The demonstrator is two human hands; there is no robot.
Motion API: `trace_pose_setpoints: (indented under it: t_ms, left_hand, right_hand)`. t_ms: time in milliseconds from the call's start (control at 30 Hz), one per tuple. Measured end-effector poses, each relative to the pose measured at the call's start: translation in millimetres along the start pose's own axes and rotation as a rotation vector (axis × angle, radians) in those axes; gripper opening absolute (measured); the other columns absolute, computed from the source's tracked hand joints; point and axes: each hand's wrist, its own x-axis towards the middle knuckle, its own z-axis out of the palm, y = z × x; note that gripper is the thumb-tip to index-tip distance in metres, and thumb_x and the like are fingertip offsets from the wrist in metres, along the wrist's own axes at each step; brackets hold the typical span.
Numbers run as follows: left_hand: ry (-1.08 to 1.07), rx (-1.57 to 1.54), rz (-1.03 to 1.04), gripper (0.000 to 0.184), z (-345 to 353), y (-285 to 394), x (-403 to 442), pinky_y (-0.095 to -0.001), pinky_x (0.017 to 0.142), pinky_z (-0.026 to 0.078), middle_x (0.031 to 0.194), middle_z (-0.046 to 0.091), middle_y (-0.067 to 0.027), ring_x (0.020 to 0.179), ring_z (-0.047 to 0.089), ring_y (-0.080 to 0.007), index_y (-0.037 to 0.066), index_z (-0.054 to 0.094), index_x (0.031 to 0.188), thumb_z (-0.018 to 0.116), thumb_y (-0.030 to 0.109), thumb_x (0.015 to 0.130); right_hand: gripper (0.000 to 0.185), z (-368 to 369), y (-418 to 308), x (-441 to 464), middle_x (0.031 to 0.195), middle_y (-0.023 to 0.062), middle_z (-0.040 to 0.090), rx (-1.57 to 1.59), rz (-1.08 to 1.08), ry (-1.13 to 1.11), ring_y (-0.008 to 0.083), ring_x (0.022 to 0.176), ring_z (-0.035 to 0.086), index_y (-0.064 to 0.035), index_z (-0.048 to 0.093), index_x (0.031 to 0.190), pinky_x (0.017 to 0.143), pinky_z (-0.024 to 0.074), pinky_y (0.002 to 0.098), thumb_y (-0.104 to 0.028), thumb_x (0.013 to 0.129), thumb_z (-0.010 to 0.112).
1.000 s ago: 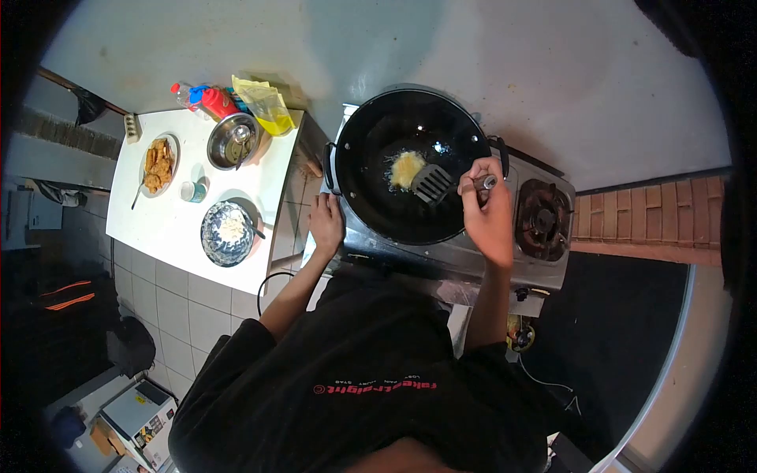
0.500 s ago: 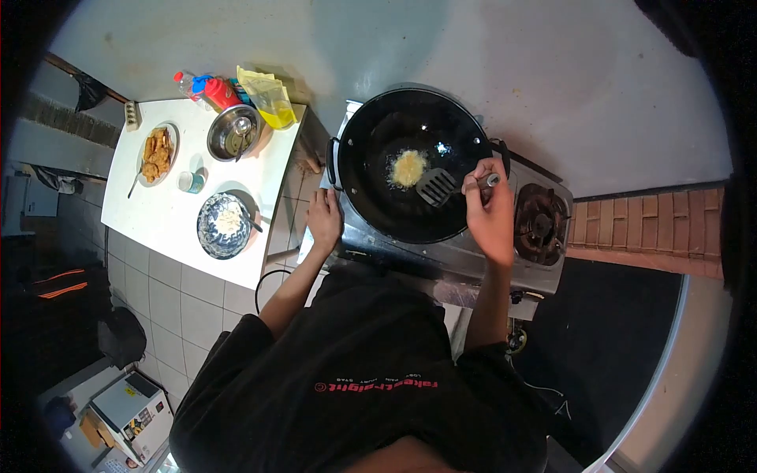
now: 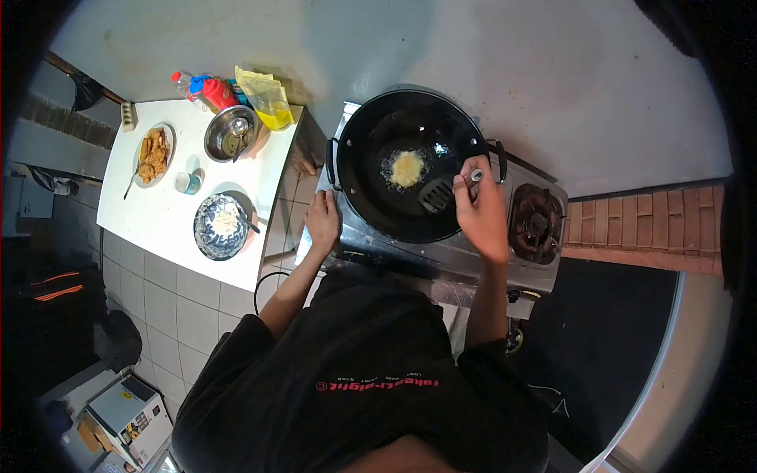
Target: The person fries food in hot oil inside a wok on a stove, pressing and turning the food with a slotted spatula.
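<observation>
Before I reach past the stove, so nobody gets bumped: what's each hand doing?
Left hand: open, resting on the edge of the stove, apparently holding nothing.
Right hand: closed, holding the spatula by its handle.

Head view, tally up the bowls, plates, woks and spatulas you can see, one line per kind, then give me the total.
Bowls: 2, the steel bowl and the dark bowl
Plates: 1, the white plate
Woks: 1, the black wok
Spatulas: 1, the slotted spatula in the right hand
Total: 5
</observation>
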Motion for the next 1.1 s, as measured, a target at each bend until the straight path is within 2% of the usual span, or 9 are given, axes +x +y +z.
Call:
trace_pose_setpoints:
  t_ms: [133, 200, 400, 600, 733, 800, 1000, 1100]
  left_hand:
    - [-0.001, 0.008, -0.003, 0.043, 0, -1, 1, -0.0554, 0.092, 0.04, 0.109, 0.063, -0.0217, 0.104, 0.059, -0.0434, 0.002, 0.059, 0.108, 0.036, 0.039, 0.105]
    - [-0.001, -0.001, 0.011, 0.043, -1, 0, 0, -0.0554, 0.092, 0.04, 0.108, 0.063, -0.0219, 0.103, 0.059, -0.0436, 0.002, 0.059, 0.108, 0.036, 0.038, 0.105]
    - [0.005, -0.033, 0.041, 0.043, 1, -4, 1, -0.0552, 0.09, 0.041, 0.105, 0.063, -0.0219, 0.102, 0.059, -0.0438, 0.001, 0.06, 0.106, 0.036, 0.036, 0.105]
    - [-0.028, -0.041, 0.015, 0.043, 1, -4, 1, -0.0542, 0.09, 0.041, 0.106, 0.063, -0.0218, 0.102, 0.059, -0.0431, 0.001, 0.061, 0.106, 0.036, 0.036, 0.105]
    - [-0.029, -0.037, 0.03, 0.044, 1, -4, 3, -0.0544, 0.089, 0.042, 0.105, 0.063, -0.0222, 0.102, 0.059, -0.0434, 0.001, 0.061, 0.106, 0.036, 0.036, 0.105]
    - [-0.028, -0.041, 0.032, 0.044, -1, -2, 3, -0.0546, 0.089, 0.042, 0.105, 0.064, -0.0223, 0.101, 0.059, -0.0436, 0.001, 0.061, 0.105, 0.036, 0.037, 0.105]
    - [-0.005, -0.03, 0.045, 0.044, 0, -3, 1, -0.0552, 0.088, 0.041, 0.103, 0.063, -0.0228, 0.1, 0.059, -0.0442, 0.0, 0.06, 0.102, 0.036, 0.037, 0.105]
    - [0.018, -0.035, 0.063, 0.044, 3, -5, 2, -0.0546, 0.088, 0.042, 0.103, 0.063, -0.023, 0.1, 0.059, -0.0443, 0.0, 0.06, 0.102, 0.036, 0.037, 0.105]
  right_hand:
    - [0.008, 3, 8, -1, 0.063, 0.0063, 0.048, 0.099, 0.016, 0.001, 0.0092, 0.056, 0.045, -0.0041, 0.046, 0.099, 0.052, 0.0364, 0.0287, -0.006, 0.097, 0.053]
    - [0.008, 3, 13, -1, 0.063, 0.0071, 0.049, 0.246, 0.082, 0.06, 0.0105, 0.056, 0.046, -0.0041, 0.046, 0.098, 0.053, 0.0372, 0.0289, -0.007, 0.097, 0.054]
    - [0.007, 3, 8, 1, 0.065, 0.0079, 0.049, 0.048, 0.037, 0.027, 0.0105, 0.056, 0.044, -0.0045, 0.047, 0.1, 0.052, 0.0366, 0.0291, -0.006, 0.096, 0.053]
    - [0.008, 11, 21, 3, 0.064, 0.0089, 0.049, 0.23, -0.037, 0.145, 0.012, 0.057, 0.046, -0.0045, 0.047, 0.099, 0.054, 0.0383, 0.0303, -0.007, 0.096, 0.054]
    - [0.007, 8, 10, 2, 0.065, 0.0078, 0.048, 0.164, 0.019, 0.115, 0.011, 0.058, 0.045, -0.0047, 0.047, 0.098, 0.054, 0.0379, 0.0298, -0.008, 0.096, 0.054]
    - [0.007, 5, 4, 2, 0.065, 0.0066, 0.047, 0.041, 0.058, 0.014, 0.0099, 0.058, 0.044, -0.0048, 0.048, 0.098, 0.054, 0.0367, 0.0286, -0.007, 0.096, 0.053]
    - [0.008, 12, 26, 5, 0.064, 0.0059, 0.047, 0.203, -0.024, 0.097, 0.0102, 0.058, 0.044, -0.0052, 0.047, 0.098, 0.054, 0.0377, 0.0291, -0.008, 0.096, 0.054]
    - [0.007, 6, 10, 3, 0.064, 0.0051, 0.047, 0.149, 0.01, 0.082, 0.0089, 0.058, 0.043, -0.0055, 0.047, 0.098, 0.054, 0.0373, 0.0288, -0.008, 0.096, 0.054]
